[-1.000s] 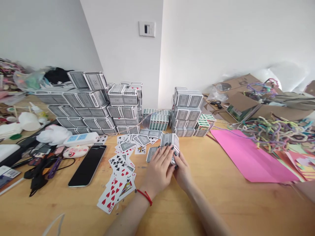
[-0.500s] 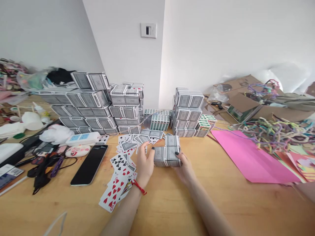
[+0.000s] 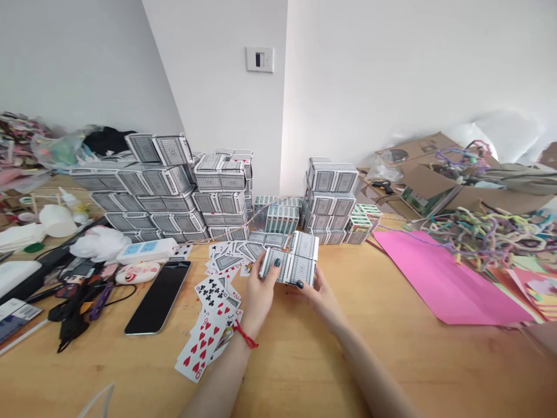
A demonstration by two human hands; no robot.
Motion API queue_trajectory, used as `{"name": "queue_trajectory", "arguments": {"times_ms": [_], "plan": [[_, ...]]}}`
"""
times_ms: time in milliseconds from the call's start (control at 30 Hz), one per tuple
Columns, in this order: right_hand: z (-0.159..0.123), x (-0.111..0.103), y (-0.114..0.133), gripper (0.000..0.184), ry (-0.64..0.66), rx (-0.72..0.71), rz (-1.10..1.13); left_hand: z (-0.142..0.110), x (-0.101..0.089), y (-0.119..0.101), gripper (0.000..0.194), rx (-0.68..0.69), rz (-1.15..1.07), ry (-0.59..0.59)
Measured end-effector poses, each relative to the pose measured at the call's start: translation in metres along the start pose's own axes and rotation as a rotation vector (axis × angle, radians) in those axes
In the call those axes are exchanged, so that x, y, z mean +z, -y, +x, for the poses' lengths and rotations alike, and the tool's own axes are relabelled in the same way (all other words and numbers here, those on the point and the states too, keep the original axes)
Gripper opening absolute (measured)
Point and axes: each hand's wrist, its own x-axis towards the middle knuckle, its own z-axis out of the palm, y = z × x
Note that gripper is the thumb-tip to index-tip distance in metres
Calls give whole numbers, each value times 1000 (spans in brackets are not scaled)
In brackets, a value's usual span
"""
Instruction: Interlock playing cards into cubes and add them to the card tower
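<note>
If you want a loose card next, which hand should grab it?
Probably the left hand: it's beside the loose cards. The right hand is farther away, at the other side of the card block both hold.

I hold an L-shaped grey-and-white block of playing cards (image 3: 300,265). Patterned backs show; one leg points left.

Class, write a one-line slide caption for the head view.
Left hand and right hand hold a playing-card block near loose cards and stacked blocks on the table.

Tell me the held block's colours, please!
The block is patterned grey and white, clearest in the head view.
</note>
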Motion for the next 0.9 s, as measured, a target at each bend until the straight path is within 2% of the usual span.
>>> {"name": "queue_trajectory", "arguments": {"times_ms": [133,233,333,533,667,767,900], "plan": [[-1,3,0,65,-10,6,59,1,-4,5,46,77,201,23],[-2,5,4,58,5,28,150,-2,-3,5,49,100,250,31],[-2,5,6,52,22,-7,139,-3,-1,3,50,109,270,45],[1,-1,1,52,-18,-49,69,-1,-1,4,49,69,162,73],[3,-3,0,61,0,-148,47,-1,-5,0,55,88,52,199],[4,-5,-1,66,-13,-169,-2,-3,-10,-6,66,204,178,243],[3,-4,-3,71,-23,-172,-129,-6,-13,-16,76,482,489,205]]}}
